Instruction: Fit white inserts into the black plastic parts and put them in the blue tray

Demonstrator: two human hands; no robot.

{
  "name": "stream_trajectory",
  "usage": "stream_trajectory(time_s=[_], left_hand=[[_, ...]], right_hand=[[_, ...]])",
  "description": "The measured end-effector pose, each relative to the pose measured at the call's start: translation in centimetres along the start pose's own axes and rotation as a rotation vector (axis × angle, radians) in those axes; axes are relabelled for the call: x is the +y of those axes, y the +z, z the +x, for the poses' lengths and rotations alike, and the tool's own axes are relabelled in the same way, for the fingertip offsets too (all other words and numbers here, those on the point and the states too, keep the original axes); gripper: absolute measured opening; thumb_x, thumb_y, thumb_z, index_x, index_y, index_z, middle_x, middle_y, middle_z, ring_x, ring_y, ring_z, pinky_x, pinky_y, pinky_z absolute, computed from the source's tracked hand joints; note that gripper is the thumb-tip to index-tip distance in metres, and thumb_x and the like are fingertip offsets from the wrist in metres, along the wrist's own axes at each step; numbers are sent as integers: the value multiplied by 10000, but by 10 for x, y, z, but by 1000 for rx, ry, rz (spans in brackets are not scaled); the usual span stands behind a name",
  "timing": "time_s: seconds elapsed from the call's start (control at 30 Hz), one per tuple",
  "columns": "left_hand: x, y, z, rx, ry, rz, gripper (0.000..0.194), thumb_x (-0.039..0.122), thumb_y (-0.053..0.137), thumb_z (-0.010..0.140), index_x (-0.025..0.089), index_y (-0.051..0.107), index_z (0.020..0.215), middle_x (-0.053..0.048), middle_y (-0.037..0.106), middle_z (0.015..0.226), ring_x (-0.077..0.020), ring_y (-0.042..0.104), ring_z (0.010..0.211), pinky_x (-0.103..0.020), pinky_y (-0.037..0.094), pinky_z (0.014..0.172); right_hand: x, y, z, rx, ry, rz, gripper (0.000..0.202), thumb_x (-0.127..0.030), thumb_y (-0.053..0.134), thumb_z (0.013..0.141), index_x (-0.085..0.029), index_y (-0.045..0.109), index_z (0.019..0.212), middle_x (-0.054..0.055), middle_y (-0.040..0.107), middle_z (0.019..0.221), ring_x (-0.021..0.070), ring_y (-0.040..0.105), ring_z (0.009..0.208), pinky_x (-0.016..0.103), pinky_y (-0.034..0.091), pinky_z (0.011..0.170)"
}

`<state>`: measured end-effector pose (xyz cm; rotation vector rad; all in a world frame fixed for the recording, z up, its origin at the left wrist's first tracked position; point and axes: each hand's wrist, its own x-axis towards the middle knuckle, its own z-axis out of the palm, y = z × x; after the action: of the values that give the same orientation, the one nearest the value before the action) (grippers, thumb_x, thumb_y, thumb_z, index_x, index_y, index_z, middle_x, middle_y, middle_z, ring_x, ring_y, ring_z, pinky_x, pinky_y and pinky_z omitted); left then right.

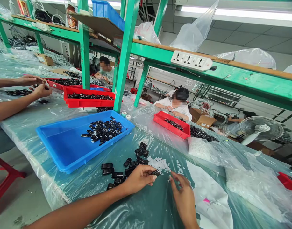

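My left hand (139, 179) pinches a small black plastic casing (156, 172) between thumb and fingers, just above the table. To its right, my right hand (183, 194) has thumb and forefinger close together, with what looks like a tiny white piece (169, 180) at their tips. A pile of small white plastic pieces (160, 163) lies just beyond both hands. Loose black casings (117, 175) are scattered left of and behind my left hand. Further back, a blue tray (64, 136) holds more black casings (104, 130) toward its right end.
Green shelf posts (125, 57) rise behind the blue tray. Red bins (88, 101) with black parts stand further back. At right lie a white sheet (212, 197) and plastic bags of white pieces (248, 184). A co-worker's hands (39, 86) work at left; another person (176, 103) sits opposite.
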<state>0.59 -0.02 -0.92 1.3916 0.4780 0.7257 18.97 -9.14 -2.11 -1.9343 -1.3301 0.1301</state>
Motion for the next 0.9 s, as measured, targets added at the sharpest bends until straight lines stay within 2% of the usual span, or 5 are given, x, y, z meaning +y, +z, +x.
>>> stream_trajectory(time_s=[0.13, 0.4, 0.53, 0.7, 0.9], left_hand=[[0, -3, 0, -18, 20, 2, 436, 467, 665, 721, 81, 638, 921, -47, 601, 721, -143, 574, 611, -284, 481, 631], [1, -3, -1, -70, 40, 22, 395, 391, 671, 740, 62, 655, 958, -55, 613, 709, -141, 579, 625, -265, 466, 631], [-3, -2, -2, -73, 21, -23, 398, 360, 710, 706, 67, 660, 971, -72, 643, 736, -153, 594, 659, -259, 457, 647], [-3, 1, -2, -71, 39, -37, 333, 325, 731, 683, 83, 688, 907, -74, 652, 755, -157, 594, 671, -248, 457, 638], [4, 4, -3, -61, 52, 16, 316, 299, 732, 675, 76, 703, 897, -53, 638, 681, -130, 559, 600, -222, 440, 590]], right_hand=[[11, -4, 4, -20, -38, -72, 265, -355, 479, 818, -206, 687, 892, 86, 631, 986, 285, 530, 989, 406, 386, 854], [9, 1, 8, -71, -98, -28, 199, -304, 508, 773, -233, 692, 749, 75, 598, 812, 289, 527, 856, 441, 351, 835], [3, 1, 7, -33, -42, 104, 158, -341, 558, 755, -228, 666, 739, 69, 620, 837, 285, 546, 861, 432, 384, 809], [-18, 5, -7, 42, 47, 396, 269, -454, 562, 776, -200, 640, 815, 48, 666, 806, 206, 621, 761, 314, 492, 694], [-36, 15, -21, 165, 97, 578, 296, -454, 640, 720, -172, 669, 808, 68, 690, 818, 198, 641, 763, 287, 516, 697]])
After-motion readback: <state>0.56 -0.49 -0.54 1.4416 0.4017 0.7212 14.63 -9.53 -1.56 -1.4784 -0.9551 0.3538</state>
